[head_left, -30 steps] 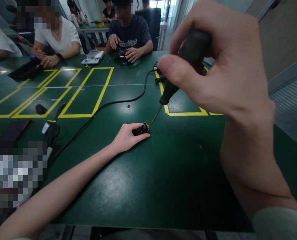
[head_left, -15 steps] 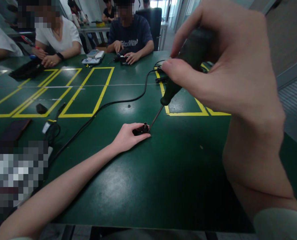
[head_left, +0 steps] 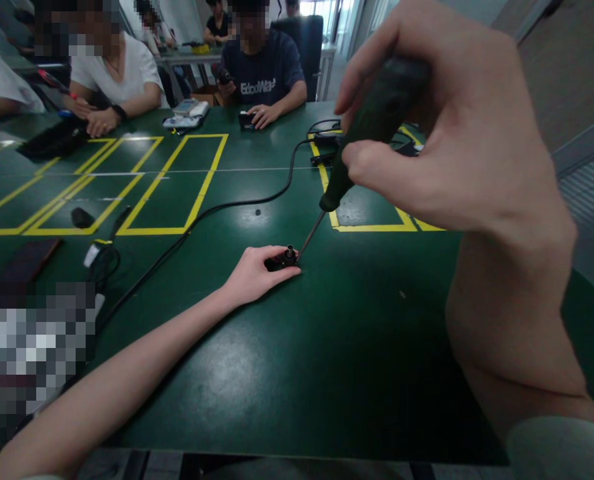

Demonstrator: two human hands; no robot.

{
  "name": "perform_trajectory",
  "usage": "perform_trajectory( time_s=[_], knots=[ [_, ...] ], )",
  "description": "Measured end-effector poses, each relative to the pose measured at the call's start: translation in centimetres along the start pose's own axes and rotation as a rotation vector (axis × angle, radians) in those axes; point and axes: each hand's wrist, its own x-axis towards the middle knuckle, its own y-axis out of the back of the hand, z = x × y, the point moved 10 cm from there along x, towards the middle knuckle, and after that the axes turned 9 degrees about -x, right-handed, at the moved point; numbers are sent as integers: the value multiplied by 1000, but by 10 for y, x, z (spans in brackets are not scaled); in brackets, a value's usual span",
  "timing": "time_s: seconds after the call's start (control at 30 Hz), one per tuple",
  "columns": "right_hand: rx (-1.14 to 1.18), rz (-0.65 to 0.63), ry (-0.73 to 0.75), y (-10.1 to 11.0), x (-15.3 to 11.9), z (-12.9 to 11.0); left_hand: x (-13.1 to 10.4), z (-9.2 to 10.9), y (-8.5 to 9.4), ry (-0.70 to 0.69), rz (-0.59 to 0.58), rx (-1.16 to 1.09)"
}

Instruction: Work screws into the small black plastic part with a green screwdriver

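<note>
My left hand (head_left: 257, 275) rests on the green table (head_left: 327, 373) and pinches a small black part (head_left: 278, 262) between thumb and fingers. A short metal cylinder (head_left: 290, 249) stands up from that part. My right hand (head_left: 457, 133) is close to the camera, its fingers and thumb around the dark green handle of a screwdriver (head_left: 361, 133). The screwdriver slants down to the left, and its thin shaft reaches the right end of the black part. Whether the tip sits in a screw is too small to tell.
A black cable (head_left: 247, 202) curves across the table. Yellow tape (head_left: 207, 180) marks rectangles on it. A dark phone-like slab (head_left: 31, 259) and a coiled cable (head_left: 107, 263) lie left. Across the table, a person (head_left: 264, 73) holds a dark tool; another (head_left: 117, 73) sits beside a black tray (head_left: 51, 138).
My right thumb and fingers have shifted on the screwdriver handle, the thumb slightly right and down. My left hand stays put. The person opposite has raised the dark tool off the table.
</note>
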Motion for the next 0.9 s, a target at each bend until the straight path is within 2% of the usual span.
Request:
perform_trajectory(
  time_s=[0.17, 0.33, 0.63, 0.9],
  knots=[
    [-49, 63, -83, 1, 0, 8, 0, 1, 0, -1, -1, 7],
    [-43, 92, -73, 3, 0, 8, 0, 2, -1, -13, -3, 8],
    [-13, 90, -84, 4, 2, 9, -1, 3, -1, -10, 9, 21],
    [-49, 68, -79, 3, 1, 8, -2, 9, -2, 8, 85, 98]
  ],
)
